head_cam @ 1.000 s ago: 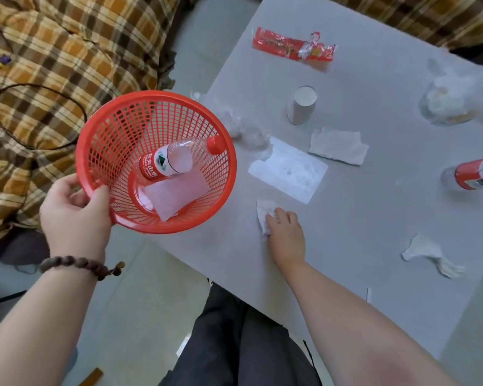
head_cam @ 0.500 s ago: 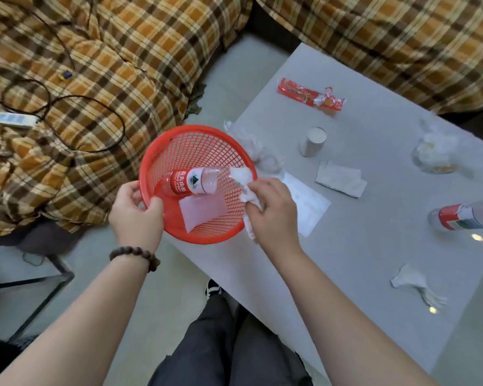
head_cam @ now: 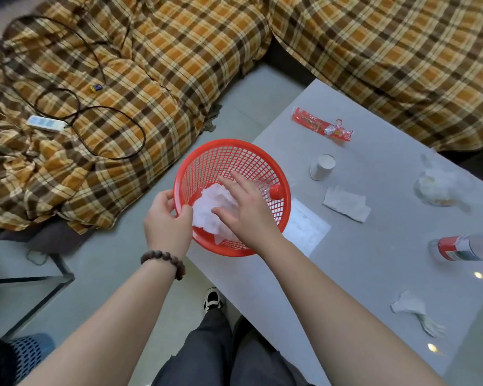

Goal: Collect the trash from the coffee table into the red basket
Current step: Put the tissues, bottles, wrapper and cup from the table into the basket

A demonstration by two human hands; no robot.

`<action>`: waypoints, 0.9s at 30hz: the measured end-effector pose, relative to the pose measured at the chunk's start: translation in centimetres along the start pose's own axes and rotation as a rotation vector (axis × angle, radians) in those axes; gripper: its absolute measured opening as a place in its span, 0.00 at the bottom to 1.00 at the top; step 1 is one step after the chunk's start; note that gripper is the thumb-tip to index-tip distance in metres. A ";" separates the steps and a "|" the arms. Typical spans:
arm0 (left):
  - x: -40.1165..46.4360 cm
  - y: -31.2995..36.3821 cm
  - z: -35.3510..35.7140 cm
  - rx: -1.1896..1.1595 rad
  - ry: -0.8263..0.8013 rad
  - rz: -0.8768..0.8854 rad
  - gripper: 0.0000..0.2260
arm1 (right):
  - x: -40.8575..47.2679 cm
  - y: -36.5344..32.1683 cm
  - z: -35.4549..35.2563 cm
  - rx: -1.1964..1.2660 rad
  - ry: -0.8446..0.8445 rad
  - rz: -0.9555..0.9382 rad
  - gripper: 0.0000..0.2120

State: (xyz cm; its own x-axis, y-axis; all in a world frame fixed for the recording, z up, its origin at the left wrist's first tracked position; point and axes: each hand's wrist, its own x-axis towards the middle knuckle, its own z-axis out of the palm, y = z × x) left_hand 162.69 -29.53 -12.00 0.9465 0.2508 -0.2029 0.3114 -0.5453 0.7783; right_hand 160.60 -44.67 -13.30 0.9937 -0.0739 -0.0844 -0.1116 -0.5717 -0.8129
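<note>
We have the red basket (head_cam: 232,151) pinched at its near rim by our left hand (head_cam: 166,218), fingers closed on the mesh edge, and it hangs at the corner of the tabletop (head_cam: 388,263), partly over the floor. Our right hand (head_cam: 246,207) is over the basket mouth with fingers spread and holding nothing, and the crumpled white tissue (head_cam: 211,210) lies loose inside, heaped near the rim we are gripping; a red bottle cap (head_cam: 276,193) shows against the far wall. The chief risk, as we judge it, is the basket tipping: one hand on one edge is a weak hold, and if we swing toward the next piece the light tissue could ride up and spill over the low side onto the floor. Plenty is still out on the tabletop: the red wrapper (head_cam: 322,127), the paper cup (head_cam: 322,167), the folded napkin (head_cam: 346,203), the flat white sheet (head_cam: 306,227) just beside the basket, the clear plastic bag (head_cam: 435,186), the bottle (head_cam: 463,247) lying on its side and the torn scrap (head_cam: 414,309). The bottle may roll off if we nudge it, and the thin sheet will likely resist a quick pinch.
</note>
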 end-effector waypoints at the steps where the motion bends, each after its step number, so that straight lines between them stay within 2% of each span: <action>1: 0.5 -0.3 -0.3 0.004 0.022 -0.018 0.09 | 0.1 0.1 -0.2 0.027 0.037 -0.024 0.25; 4: 2.1 -1.3 -1.3 0.013 0.108 -0.084 0.08 | 0.5 1.8 -0.8 0.087 0.177 -0.053 0.19; 7: 3.8 -2.5 -2.5 0.064 0.187 -0.108 0.08 | 1.7 6.3 -0.8 0.019 0.252 0.068 0.18; 11: 5.9 -4.2 -3.0 0.095 0.226 -0.124 0.10 | 5.2 13.8 0.3 -0.155 0.143 0.285 0.25; 15: 7.5 -5.5 -2.5 0.071 0.262 -0.082 0.10 | 11.1 19.5 1.8 -0.474 0.016 0.258 0.33; 17: 7.8 -5.9 -2.3 0.049 0.276 -0.037 0.10 | 13.3 21.5 2.7 -0.538 -0.063 0.260 0.34; 20: 8.0 -6.7 -2.1 0.028 0.284 0.008 0.10 | 14.1 23.3 4.5 -0.397 -0.092 0.288 0.30; 23: 8.0 -7.4 -2.1 0.032 0.257 0.007 0.10 | 12.9 23.9 5.9 -0.235 0.021 0.328 0.24; 27: 7.8 -7.8 -2.1 0.063 0.218 -0.011 0.11 | 11.1 22.7 5.7 -0.171 0.121 0.324 0.18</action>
State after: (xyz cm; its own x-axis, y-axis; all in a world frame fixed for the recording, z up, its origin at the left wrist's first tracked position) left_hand 167.48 -21.58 -18.41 0.9046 0.4200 -0.0731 0.3330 -0.5889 0.7364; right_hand 169.13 -53.83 -36.01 0.8993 -0.3631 -0.2438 -0.4298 -0.6303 -0.6465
